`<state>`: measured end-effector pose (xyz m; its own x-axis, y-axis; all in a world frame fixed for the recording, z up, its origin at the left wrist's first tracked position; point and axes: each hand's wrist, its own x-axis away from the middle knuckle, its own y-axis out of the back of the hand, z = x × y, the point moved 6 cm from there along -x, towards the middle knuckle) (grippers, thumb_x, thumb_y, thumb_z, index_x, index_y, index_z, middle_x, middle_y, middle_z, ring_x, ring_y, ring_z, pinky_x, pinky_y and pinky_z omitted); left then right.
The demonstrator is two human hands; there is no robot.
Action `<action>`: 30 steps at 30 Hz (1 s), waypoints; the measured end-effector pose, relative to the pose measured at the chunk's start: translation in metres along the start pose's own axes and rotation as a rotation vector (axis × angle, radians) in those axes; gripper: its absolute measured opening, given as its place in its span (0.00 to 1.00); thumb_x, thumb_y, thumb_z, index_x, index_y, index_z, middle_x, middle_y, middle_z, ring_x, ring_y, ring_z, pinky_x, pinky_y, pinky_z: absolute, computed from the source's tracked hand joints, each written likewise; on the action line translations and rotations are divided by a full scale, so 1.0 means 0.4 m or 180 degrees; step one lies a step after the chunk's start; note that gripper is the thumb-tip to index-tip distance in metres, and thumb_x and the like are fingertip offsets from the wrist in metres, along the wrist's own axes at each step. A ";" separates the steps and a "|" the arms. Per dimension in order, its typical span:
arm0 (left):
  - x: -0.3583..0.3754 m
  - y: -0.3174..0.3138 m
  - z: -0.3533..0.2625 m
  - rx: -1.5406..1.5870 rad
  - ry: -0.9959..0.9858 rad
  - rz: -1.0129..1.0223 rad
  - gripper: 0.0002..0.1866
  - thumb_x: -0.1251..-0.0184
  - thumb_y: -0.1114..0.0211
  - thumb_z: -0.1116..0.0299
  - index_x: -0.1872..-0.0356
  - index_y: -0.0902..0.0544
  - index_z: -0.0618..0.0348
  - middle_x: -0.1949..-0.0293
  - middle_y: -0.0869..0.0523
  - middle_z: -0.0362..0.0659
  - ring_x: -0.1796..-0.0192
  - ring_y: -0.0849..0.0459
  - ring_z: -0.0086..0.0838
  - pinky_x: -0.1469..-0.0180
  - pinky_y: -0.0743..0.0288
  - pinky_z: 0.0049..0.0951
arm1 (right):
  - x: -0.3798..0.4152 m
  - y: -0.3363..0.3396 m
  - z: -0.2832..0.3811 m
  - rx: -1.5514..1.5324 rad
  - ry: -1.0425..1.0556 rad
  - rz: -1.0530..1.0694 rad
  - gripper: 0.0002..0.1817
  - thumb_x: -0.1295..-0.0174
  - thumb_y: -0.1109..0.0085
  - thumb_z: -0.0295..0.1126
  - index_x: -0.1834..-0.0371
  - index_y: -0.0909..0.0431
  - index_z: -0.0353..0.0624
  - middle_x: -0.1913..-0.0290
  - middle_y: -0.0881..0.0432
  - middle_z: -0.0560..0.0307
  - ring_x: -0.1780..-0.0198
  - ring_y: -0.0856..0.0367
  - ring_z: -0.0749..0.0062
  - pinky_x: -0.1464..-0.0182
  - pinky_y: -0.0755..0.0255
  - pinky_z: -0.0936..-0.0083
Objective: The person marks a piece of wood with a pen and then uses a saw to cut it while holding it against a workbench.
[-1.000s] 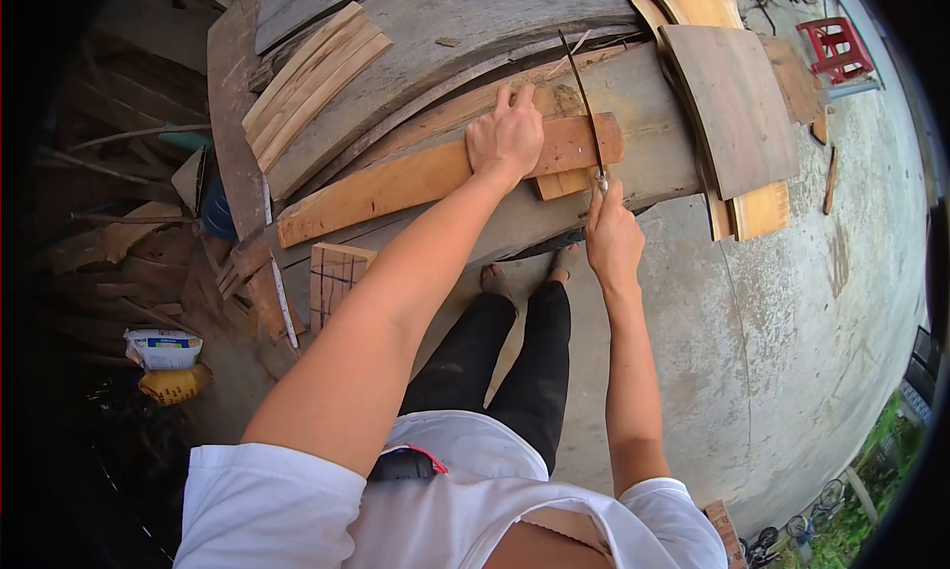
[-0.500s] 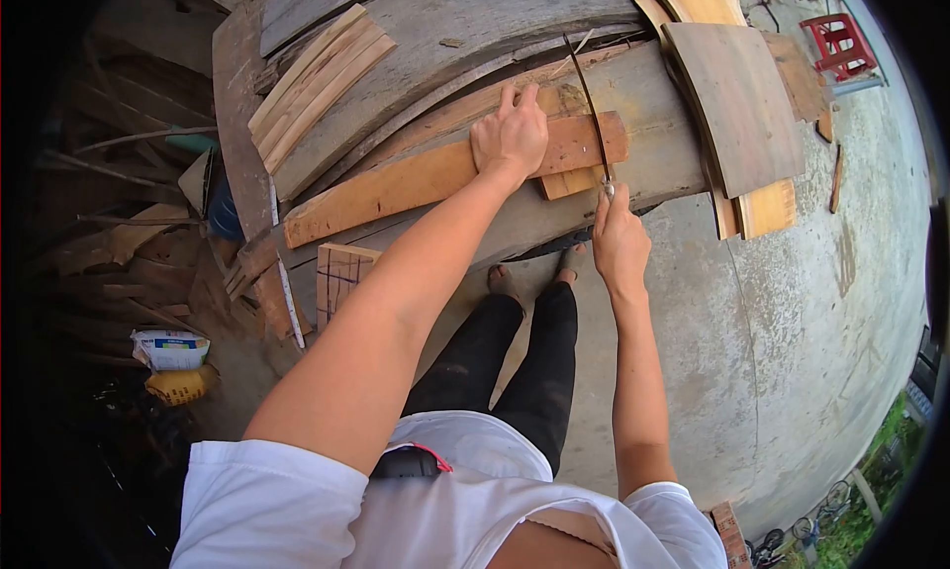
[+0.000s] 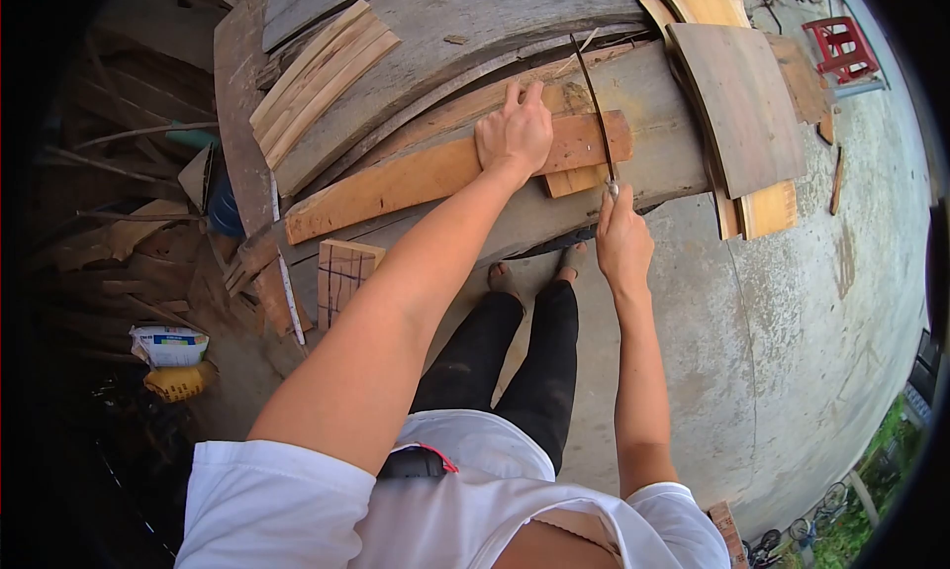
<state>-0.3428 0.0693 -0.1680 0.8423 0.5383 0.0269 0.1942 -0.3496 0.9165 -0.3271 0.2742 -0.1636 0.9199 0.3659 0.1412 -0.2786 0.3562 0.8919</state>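
Observation:
My left hand (image 3: pixel 515 132) presses flat on a long reddish-brown plank (image 3: pixel 396 181) that lies across a wide grey board (image 3: pixel 515 218). My right hand (image 3: pixel 621 240) is closed around the handle of a thin saw (image 3: pixel 595 109), whose blade runs up across the right end of the plank. A short pale offcut (image 3: pixel 574 180) sticks out under the plank, just left of the blade.
Stacked boards (image 3: pixel 317 74) lie to the upper left, a dark panel (image 3: pixel 737 104) and a yellow board (image 3: pixel 764 209) to the right. A marked wood square (image 3: pixel 341 272) leans below the bench. My bare feet (image 3: pixel 534 270) stand on concrete. A red stool (image 3: pixel 839 45) is far right.
My right hand has drawn back a little toward me with the saw. My left hand stays pressed on the plank.

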 end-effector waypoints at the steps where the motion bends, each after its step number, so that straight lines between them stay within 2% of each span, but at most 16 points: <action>1: -0.001 0.002 -0.003 0.0027 -0.0011 0.0042 0.18 0.26 0.49 0.61 0.40 0.24 0.48 0.41 0.21 0.48 0.60 0.12 0.52 0.53 0.21 0.53 | 0.039 0.004 -0.014 0.0000 -0.0009 -0.0001 0.13 0.23 0.55 0.41 0.56 0.34 0.41 0.75 0.17 0.37 0.70 0.16 0.37 0.70 0.25 0.47; 3: -0.010 0.008 0.001 0.0063 0.0025 0.0060 0.17 0.26 0.49 0.61 0.40 0.24 0.48 0.41 0.21 0.48 0.60 0.12 0.52 0.54 0.21 0.53 | 0.140 -0.002 -0.056 -0.0012 -0.0266 0.0276 0.13 0.22 0.55 0.40 0.56 0.34 0.41 0.75 0.17 0.37 0.70 0.16 0.37 0.70 0.25 0.47; 6: -0.004 0.008 0.004 0.0096 0.0056 0.0072 0.16 0.26 0.49 0.61 0.42 0.24 0.49 0.41 0.20 0.48 0.60 0.12 0.52 0.54 0.21 0.54 | 0.190 0.008 -0.063 -0.0024 -0.0381 0.0413 0.12 0.23 0.55 0.40 0.55 0.34 0.41 0.75 0.17 0.36 0.70 0.16 0.36 0.70 0.25 0.46; 10: -0.009 0.008 -0.002 0.0130 -0.0002 0.0006 0.16 0.26 0.49 0.62 0.43 0.24 0.49 0.43 0.20 0.48 0.60 0.12 0.52 0.54 0.21 0.54 | 0.030 0.004 -0.002 -0.0030 -0.0168 0.0193 0.12 0.23 0.55 0.40 0.54 0.33 0.40 0.74 0.17 0.36 0.69 0.17 0.35 0.69 0.25 0.46; 12: -0.005 0.007 0.004 0.0098 -0.0006 0.0074 0.16 0.26 0.49 0.62 0.42 0.24 0.49 0.42 0.20 0.48 0.60 0.12 0.52 0.54 0.21 0.54 | -0.012 -0.010 0.011 -0.0261 -0.0364 0.0123 0.14 0.21 0.57 0.42 0.52 0.33 0.41 0.68 0.17 0.31 0.64 0.18 0.30 0.64 0.27 0.41; 18: -0.006 0.009 0.002 0.0167 0.0044 0.0034 0.16 0.27 0.49 0.62 0.42 0.24 0.49 0.43 0.20 0.49 0.60 0.12 0.51 0.53 0.22 0.54 | 0.136 0.006 -0.037 -0.0284 -0.0606 0.0506 0.14 0.21 0.57 0.42 0.50 0.33 0.41 0.68 0.17 0.31 0.63 0.19 0.30 0.63 0.28 0.41; 21: -0.003 0.007 0.009 0.0238 0.0063 0.0056 0.16 0.27 0.49 0.62 0.42 0.24 0.50 0.43 0.21 0.49 0.60 0.12 0.52 0.53 0.22 0.54 | 0.137 -0.001 -0.049 -0.0128 -0.0407 0.0376 0.13 0.22 0.56 0.40 0.53 0.33 0.41 0.73 0.16 0.35 0.69 0.17 0.33 0.68 0.26 0.44; 26: -0.006 0.009 0.002 0.0187 0.0018 0.0092 0.17 0.27 0.49 0.63 0.42 0.24 0.50 0.43 0.21 0.50 0.60 0.12 0.51 0.52 0.22 0.53 | -0.011 -0.017 0.007 -0.0054 -0.0242 0.0079 0.13 0.22 0.56 0.40 0.52 0.33 0.41 0.73 0.16 0.35 0.69 0.17 0.33 0.68 0.26 0.43; 28: -0.005 0.008 0.002 0.0191 0.0020 0.0054 0.16 0.27 0.49 0.63 0.42 0.24 0.51 0.43 0.21 0.49 0.60 0.12 0.51 0.52 0.22 0.53 | -0.007 -0.012 0.006 -0.0110 -0.0246 0.0056 0.13 0.22 0.57 0.40 0.52 0.33 0.41 0.73 0.16 0.35 0.68 0.17 0.33 0.67 0.26 0.43; 30: -0.010 0.016 -0.005 0.0192 -0.0026 0.0024 0.16 0.27 0.49 0.63 0.42 0.24 0.51 0.43 0.21 0.49 0.59 0.12 0.51 0.51 0.22 0.53 | 0.043 -0.008 -0.015 -0.0226 -0.0477 0.0336 0.14 0.21 0.58 0.42 0.51 0.33 0.41 0.68 0.17 0.31 0.64 0.19 0.30 0.64 0.28 0.42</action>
<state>-0.3460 0.0663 -0.1616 0.8478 0.5295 0.0301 0.2177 -0.3993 0.8906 -0.3120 0.2844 -0.1666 0.9138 0.2744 0.2994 -0.3896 0.3843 0.8370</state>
